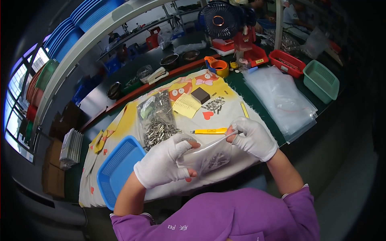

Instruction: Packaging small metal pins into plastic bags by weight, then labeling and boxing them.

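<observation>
A clear plastic bag (217, 160) with small metal pieces at its bottom hangs between my two hands, above the near part of the cloth. My right hand (254, 139), in a white glove with bare fingertips, pinches the bag's upper right corner. On the bag's other side, my left hand (163, 161), gloved the same way, holds its left edge with thumb and forefinger set apart; its other fingers are hidden. Just beyond the bag lies a yellow utility knife (210, 131). Left of it, shiny metal pieces (160, 133) spill from a large clear bag (161, 105).
A blue basket (105, 176) stands left of my left hand. Farther off lie a yellow note (186, 105), a dark block (200, 95) and a small metal pile (216, 105). Flat plastic bags (277, 98), a green basket (321, 82) and red trays (287, 63) are at the right.
</observation>
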`<state>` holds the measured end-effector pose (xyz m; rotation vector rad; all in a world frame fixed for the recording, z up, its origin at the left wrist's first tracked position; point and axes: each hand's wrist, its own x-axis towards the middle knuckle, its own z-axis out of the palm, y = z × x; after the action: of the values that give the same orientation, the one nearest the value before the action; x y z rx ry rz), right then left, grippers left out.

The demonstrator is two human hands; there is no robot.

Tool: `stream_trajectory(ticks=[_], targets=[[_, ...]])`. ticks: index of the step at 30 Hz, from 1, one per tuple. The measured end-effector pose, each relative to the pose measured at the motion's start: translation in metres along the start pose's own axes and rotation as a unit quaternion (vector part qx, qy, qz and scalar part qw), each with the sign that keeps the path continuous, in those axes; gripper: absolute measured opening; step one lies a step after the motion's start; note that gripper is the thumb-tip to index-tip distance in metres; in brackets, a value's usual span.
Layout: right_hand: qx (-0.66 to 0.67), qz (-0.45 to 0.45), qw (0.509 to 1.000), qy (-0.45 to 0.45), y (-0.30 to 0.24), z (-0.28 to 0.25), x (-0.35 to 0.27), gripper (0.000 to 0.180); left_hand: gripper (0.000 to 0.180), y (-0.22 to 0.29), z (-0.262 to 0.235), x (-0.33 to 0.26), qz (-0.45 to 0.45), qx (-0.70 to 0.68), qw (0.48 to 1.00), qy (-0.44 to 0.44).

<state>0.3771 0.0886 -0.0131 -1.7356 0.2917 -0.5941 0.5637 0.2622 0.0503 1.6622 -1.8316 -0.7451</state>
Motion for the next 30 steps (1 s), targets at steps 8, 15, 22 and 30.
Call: stream_trajectory(ticks=[8, 15, 22, 30], targets=[[-0.024, 0.042, 0.998, -0.031, 0.009, -0.008, 0.007, 0.016, 0.027, -0.031, 0.005, -0.015, -0.042, -0.016, 0.995, 0.085], [-0.183, 0.023, 0.983, -0.001, 0.007, -0.011, 0.016, 0.027, 0.032, -0.031, 0.013, -0.021, -0.219, -0.302, 0.924, 0.085], [-0.405, -0.085, 0.875, -0.252, -0.041, 0.017, 0.036, 0.025, 0.031, -0.035, 0.016, -0.025, -0.095, -0.231, 0.967, 0.048], [-0.274, -0.038, 0.917, -0.289, -0.046, -0.005, 0.054, 0.025, 0.015, -0.010, 0.011, -0.008, 0.007, 0.185, 0.971, 0.151]])
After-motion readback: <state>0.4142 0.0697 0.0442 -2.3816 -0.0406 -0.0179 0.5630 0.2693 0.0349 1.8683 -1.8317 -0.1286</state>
